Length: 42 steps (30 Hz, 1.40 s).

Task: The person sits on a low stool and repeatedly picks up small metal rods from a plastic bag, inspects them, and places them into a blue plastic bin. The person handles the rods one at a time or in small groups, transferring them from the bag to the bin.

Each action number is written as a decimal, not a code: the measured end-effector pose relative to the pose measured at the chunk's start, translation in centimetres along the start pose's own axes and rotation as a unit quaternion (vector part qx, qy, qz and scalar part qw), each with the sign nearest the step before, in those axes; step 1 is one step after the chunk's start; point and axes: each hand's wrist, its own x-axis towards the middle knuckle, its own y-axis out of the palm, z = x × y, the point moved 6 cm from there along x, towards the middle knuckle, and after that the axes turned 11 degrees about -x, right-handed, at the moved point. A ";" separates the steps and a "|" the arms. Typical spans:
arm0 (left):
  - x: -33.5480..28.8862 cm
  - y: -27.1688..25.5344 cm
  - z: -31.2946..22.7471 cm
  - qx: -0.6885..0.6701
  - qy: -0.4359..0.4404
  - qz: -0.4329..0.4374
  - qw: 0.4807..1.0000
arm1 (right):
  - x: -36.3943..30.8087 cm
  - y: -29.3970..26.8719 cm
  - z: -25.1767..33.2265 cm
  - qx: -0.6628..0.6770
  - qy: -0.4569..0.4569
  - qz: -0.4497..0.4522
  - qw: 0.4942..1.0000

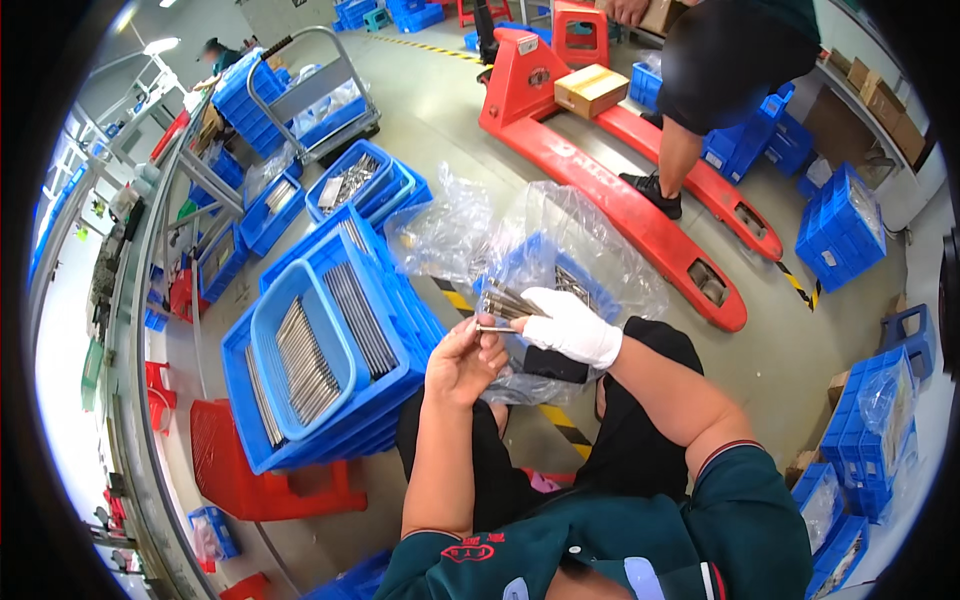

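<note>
A bundle of thin metal rods point(508, 300) sits in my right hand point(572, 328), which wears a white glove with bare fingertips. My bare left hand point(465, 362) has its thumb and fingers closed on the end of one metal rod point(497, 329) just below that bundle. Beneath my hands is a blue bin point(530, 262) lined with a clear plastic bag point(590, 225), with more metal pieces inside. To my left, a light-blue basket point(262, 335) of neatly lined-up rods point(305, 360) rests on a stack of blue crates point(400, 335).
A red pallet jack point(600, 175) carrying a cardboard box point(591, 90) stands ahead, with a person point(735, 70) beside it. A red stool point(225, 450) is at lower left, below the crates. Blue bins point(845, 228) line the right side; a trolley point(325, 110) stands far left.
</note>
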 end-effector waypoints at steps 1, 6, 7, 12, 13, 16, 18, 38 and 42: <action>-0.1 -0.2 0.0 0.000 0.004 -0.008 1.000 | 0.0 0.1 -0.3 0.003 0.001 0.000 1.000; 0.0 0.1 0.0 -0.025 0.017 0.005 1.000 | 0.1 0.4 -0.5 0.036 0.009 0.012 0.999; -0.1 0.2 0.0 -0.012 0.006 0.009 1.000 | 0.0 0.5 -0.4 0.035 -0.009 0.009 0.999; -0.2 -0.6 -0.5 0.070 0.064 -0.043 0.995 | 0.1 0.7 -0.5 0.011 0.023 -0.005 1.000; -0.1 -0.6 -0.4 0.076 0.086 -0.053 0.992 | 0.2 0.7 -0.6 0.032 0.033 -0.011 0.999; -0.3 -0.2 -0.9 0.211 0.171 -0.136 0.953 | 0.5 0.4 -1.0 0.021 0.068 -0.029 0.997; -0.3 0.2 -1.1 0.258 0.178 -0.149 0.938 | 0.6 0.1 -1.0 0.006 0.076 -0.032 0.997; -1.2 -0.2 -3.5 0.319 0.212 -0.177 0.907 | 0.2 1.0 -0.9 -0.045 0.097 0.037 0.994; -0.9 -0.8 -2.8 0.328 0.191 -0.183 0.907 | 0.2 1.0 -1.0 -0.099 0.080 0.042 0.991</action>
